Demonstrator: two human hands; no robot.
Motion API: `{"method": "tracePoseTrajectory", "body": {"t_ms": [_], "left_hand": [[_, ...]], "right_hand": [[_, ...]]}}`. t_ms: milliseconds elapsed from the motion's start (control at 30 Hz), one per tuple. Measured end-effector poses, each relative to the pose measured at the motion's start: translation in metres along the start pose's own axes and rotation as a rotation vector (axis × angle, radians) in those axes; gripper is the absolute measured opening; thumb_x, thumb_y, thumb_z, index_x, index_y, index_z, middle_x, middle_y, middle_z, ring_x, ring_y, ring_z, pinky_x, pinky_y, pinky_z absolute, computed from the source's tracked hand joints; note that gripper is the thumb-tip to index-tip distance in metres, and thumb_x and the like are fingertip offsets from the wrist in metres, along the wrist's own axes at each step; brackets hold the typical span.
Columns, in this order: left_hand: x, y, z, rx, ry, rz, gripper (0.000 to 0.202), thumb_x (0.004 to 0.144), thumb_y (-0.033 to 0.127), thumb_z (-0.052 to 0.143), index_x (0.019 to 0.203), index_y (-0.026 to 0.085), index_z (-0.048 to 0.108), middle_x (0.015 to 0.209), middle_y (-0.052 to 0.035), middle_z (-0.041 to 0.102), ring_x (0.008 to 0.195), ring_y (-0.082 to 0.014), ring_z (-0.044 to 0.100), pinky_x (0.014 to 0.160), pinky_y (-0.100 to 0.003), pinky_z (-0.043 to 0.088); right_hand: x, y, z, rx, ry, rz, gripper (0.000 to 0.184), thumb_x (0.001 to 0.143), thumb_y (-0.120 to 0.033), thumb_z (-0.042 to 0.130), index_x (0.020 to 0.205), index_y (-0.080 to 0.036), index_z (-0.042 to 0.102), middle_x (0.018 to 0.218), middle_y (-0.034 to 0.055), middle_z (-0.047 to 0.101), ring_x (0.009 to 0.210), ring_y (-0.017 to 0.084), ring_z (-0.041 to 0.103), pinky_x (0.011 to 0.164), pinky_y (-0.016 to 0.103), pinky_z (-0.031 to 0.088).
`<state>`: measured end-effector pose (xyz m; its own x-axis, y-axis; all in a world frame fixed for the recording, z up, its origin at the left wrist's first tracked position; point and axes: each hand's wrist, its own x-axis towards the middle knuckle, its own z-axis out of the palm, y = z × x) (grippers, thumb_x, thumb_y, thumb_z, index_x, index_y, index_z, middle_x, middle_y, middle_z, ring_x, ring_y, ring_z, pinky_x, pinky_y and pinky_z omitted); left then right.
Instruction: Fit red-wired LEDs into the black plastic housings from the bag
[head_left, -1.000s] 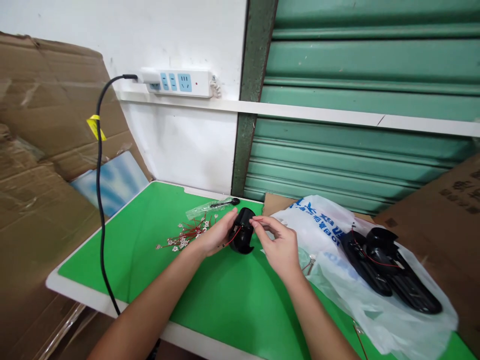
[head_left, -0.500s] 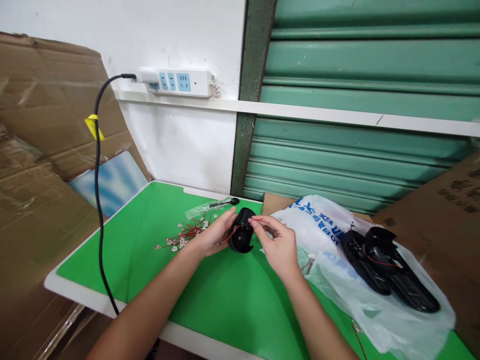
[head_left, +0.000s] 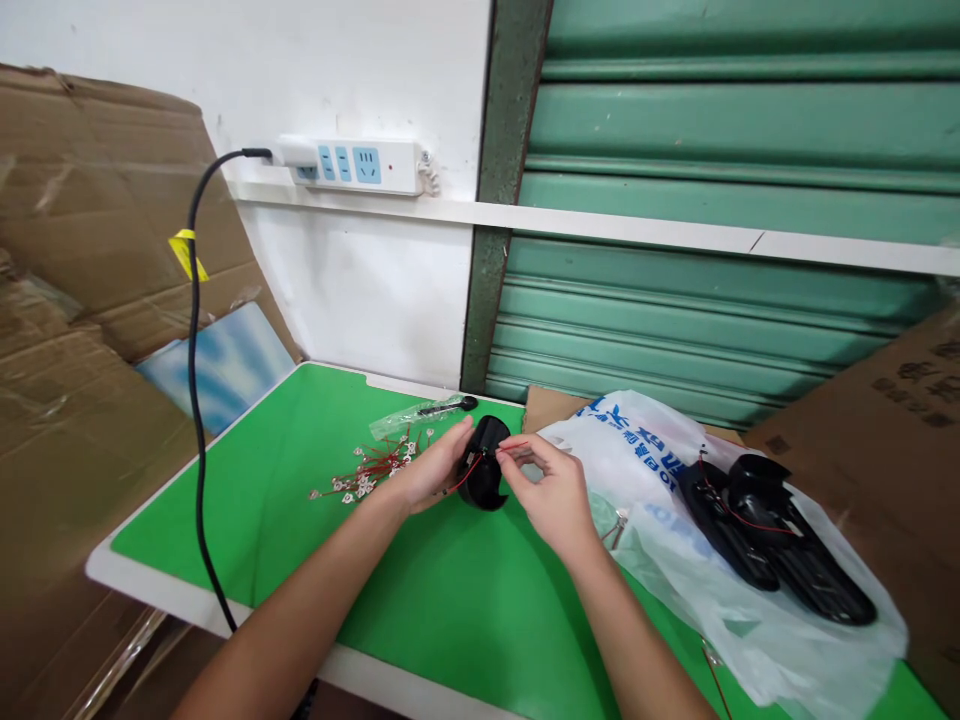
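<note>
Barely anything differs from half a second ago: the fingertips of the right hand (head_left: pixel 551 490) sit a touch lower against the hollow black piece (head_left: pixel 484 488), which stays in the left hand (head_left: pixel 431 472) above the table (head_left: pixel 442 600). Such a small shift suggests fine handling of the wiring at one spot, with the work there unfinished. The left grip is closed around the piece's left side; the right thumb and forefinger seem to pinch a thin red wire (head_left: pixel 516 446) at its right edge. Another stretch of red runs across the piece toward the left hand; whether it is the same wire, I cannot tell.

Counting, one black piece is in hand and two long ones, (head_left: pixel 724 535) and (head_left: pixel 832 582), overlap on one white plastic bag (head_left: pixel 675 550), the right-hand one apparently with a curved cup. Left of the hands lies one pile of small metal discs on red wires (head_left: pixel 382 462), well over ten but too tangled to count. Behind it is one black spoon-like thing (head_left: pixel 469 403), partly inside one clear sleeve (head_left: pixel 390 424).
</note>
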<state>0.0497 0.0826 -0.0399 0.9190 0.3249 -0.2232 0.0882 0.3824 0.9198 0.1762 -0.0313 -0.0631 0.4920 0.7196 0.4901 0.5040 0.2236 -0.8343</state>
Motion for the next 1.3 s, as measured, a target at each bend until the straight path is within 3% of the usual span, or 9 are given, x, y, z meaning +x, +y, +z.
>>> {"method": "tracePoseTrajectory", "body": {"t_ms": [333, 533, 700, 900, 1200, 1300], "left_hand": [[-0.0027, 0.0041, 0.0042, -0.003, 0.029, -0.021, 0.063, 0.106, 0.049, 0.016, 0.154, 0.017, 0.041, 0.135, -0.0104, 0.063, 0.118, -0.0237, 0.060, 0.109, -0.038, 0.039], [-0.0014, 0.0021, 0.0026, -0.047, 0.010, 0.033, 0.064, 0.102, 0.057, 0.032, 0.151, 0.018, 0.046, 0.134, -0.0098, 0.064, 0.120, -0.0254, 0.059, 0.112, -0.038, 0.036], [-0.0032, 0.0053, 0.0045, -0.040, 0.041, 0.001, 0.062, 0.106, 0.048, 0.017, 0.153, 0.016, 0.043, 0.131, -0.0108, 0.065, 0.116, -0.0242, 0.060, 0.109, -0.039, 0.040], [-0.0010, 0.0006, 0.0000, -0.030, 0.019, 0.024, 0.066, 0.101, 0.060, 0.031, 0.150, 0.019, 0.047, 0.130, -0.0100, 0.065, 0.118, -0.0260, 0.059, 0.109, -0.040, 0.040], [-0.0025, 0.0039, 0.0036, -0.022, 0.040, 0.005, 0.063, 0.104, 0.054, 0.024, 0.148, 0.017, 0.050, 0.123, -0.0099, 0.068, 0.114, -0.0253, 0.060, 0.103, -0.038, 0.043], [-0.0018, 0.0033, 0.0037, -0.011, 0.039, 0.017, 0.066, 0.100, 0.060, 0.032, 0.145, 0.016, 0.052, 0.121, -0.0097, 0.068, 0.111, -0.0259, 0.061, 0.101, -0.037, 0.043]], "right_hand": [[-0.0014, -0.0004, 0.0041, 0.000, 0.057, -0.009, 0.009, 0.084, -0.025, 0.065, 0.087, -0.019, 0.071, 0.078, 0.0022, 0.073, 0.068, 0.015, 0.068, 0.069, 0.025, 0.056], [-0.0018, -0.0040, 0.0038, -0.047, 0.096, -0.030, 0.011, 0.086, -0.027, 0.063, 0.086, -0.019, 0.071, 0.077, 0.0028, 0.072, 0.067, 0.016, 0.068, 0.069, 0.026, 0.056], [-0.0022, -0.0025, 0.0041, -0.048, 0.074, -0.031, 0.010, 0.087, -0.027, 0.063, 0.088, -0.020, 0.070, 0.079, 0.0026, 0.073, 0.070, 0.016, 0.069, 0.071, 0.027, 0.056], [-0.0021, -0.0031, 0.0008, -0.089, 0.022, -0.104, 0.009, 0.089, -0.023, 0.061, 0.088, -0.020, 0.069, 0.082, 0.0022, 0.073, 0.073, 0.015, 0.068, 0.072, 0.026, 0.055], [-0.0026, -0.0029, 0.0026, -0.125, 0.018, -0.135, 0.008, 0.089, -0.019, 0.060, 0.089, -0.020, 0.068, 0.082, 0.0007, 0.072, 0.071, 0.015, 0.068, 0.071, 0.025, 0.055], [-0.0028, -0.0015, 0.0026, -0.158, 0.026, -0.184, 0.013, 0.088, -0.017, 0.059, 0.095, -0.020, 0.069, 0.085, 0.0011, 0.073, 0.071, 0.015, 0.068, 0.071, 0.026, 0.055]]}}
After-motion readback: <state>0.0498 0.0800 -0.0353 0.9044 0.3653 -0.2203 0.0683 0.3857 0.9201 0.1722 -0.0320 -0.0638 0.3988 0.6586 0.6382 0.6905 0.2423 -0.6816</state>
